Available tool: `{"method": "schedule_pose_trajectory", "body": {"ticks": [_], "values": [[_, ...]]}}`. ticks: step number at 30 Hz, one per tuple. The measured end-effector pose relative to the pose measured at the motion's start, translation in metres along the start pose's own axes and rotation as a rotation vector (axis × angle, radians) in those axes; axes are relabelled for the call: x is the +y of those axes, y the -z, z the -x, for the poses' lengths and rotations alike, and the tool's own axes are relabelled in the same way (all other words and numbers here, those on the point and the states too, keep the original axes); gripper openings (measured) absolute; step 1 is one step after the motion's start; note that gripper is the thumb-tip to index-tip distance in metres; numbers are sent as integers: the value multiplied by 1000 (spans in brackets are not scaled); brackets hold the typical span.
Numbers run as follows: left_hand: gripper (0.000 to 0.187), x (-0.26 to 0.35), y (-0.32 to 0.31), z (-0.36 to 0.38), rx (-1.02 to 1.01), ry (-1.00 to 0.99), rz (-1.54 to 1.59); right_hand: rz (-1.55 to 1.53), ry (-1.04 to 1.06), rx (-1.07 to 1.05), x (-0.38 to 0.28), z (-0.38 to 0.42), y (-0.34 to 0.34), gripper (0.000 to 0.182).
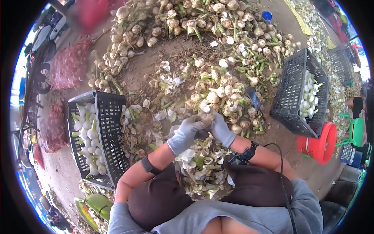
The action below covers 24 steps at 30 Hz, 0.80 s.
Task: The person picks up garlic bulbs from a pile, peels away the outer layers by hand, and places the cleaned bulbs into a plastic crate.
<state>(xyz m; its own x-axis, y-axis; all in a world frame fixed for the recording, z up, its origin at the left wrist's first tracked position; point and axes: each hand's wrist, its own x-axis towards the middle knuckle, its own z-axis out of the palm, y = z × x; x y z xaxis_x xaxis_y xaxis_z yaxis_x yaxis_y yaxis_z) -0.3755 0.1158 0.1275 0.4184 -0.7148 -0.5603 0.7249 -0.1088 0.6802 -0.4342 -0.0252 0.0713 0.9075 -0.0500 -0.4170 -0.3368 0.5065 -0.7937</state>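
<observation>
Both hands wear pale grey work gloves and meet just above my lap. My left hand (186, 132) is closed, its fingers at a dirt-coloured garlic bulb (207, 120). My right hand (222, 128) is closed on the same bulb from the other side. The gloves partly cover the bulb. Loose skins and leaf scraps (206, 167) lie in a heap between my knees. Just beyond my hands is a pile of unpeeled garlic bulbs (222, 93) with cut stems. A dark-bladed tool (253, 98) lies at that pile's right side.
Black crates stand at left (117, 132) and right (290, 91), each holding white cleaned bulbs. A red bucket (326, 143) and green stool (355, 132) are beyond the right crate. Red mesh sacks (70, 64) lie at left. More garlic (171, 19) spreads across the far ground.
</observation>
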Motion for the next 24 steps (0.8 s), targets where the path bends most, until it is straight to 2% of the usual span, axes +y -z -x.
{"method": "schedule_pose_trajectory", "body": {"ticks": [1,2,3,5,6,7,9,11,13,14,15,17,19,20,21,23,24], "values": [[33,-8,-3,-1,-17,55,244,244,208,90,3,-5,7,34],[34,-16,-6,-2,-62,29,326,493,416,180,6,-9,14,27],[34,-21,-6,-4,-59,28,325,491,417,179,8,-9,23,27],[34,-19,-13,-4,-35,-55,447,1191,757,144,-27,4,14,25],[28,-17,-14,-5,52,4,310,1117,815,186,-19,1,14,23],[28,-20,-15,-6,52,5,307,1115,816,189,-18,2,13,23],[30,-23,-17,-9,158,-105,199,933,433,178,-20,2,10,21],[32,-11,-31,-1,196,-107,159,986,445,219,-29,3,6,19],[29,-2,-40,3,253,-90,154,992,567,82,-47,-1,7,20],[29,0,-38,2,253,-96,155,993,679,83,-59,-12,10,21],[29,1,-33,2,221,-115,88,1093,743,115,-72,-13,19,40],[29,-2,-20,2,200,-131,28,1752,682,149,-100,-27,25,66],[32,-1,-1,-5,281,-100,-49,2021,339,-26,-105,-40,32,73],[29,0,10,-7,295,-98,-59,2093,329,-120,-102,-51,41,64],[29,0,20,-10,295,-101,-58,2095,331,-120,-98,-59,49,64],[25,5,36,-19,288,-55,-96,2186,299,-253,-96,-71,59,57],[28,4,39,-26,299,-100,-84,2113,556,-153,-88,-75,68,48]]}}
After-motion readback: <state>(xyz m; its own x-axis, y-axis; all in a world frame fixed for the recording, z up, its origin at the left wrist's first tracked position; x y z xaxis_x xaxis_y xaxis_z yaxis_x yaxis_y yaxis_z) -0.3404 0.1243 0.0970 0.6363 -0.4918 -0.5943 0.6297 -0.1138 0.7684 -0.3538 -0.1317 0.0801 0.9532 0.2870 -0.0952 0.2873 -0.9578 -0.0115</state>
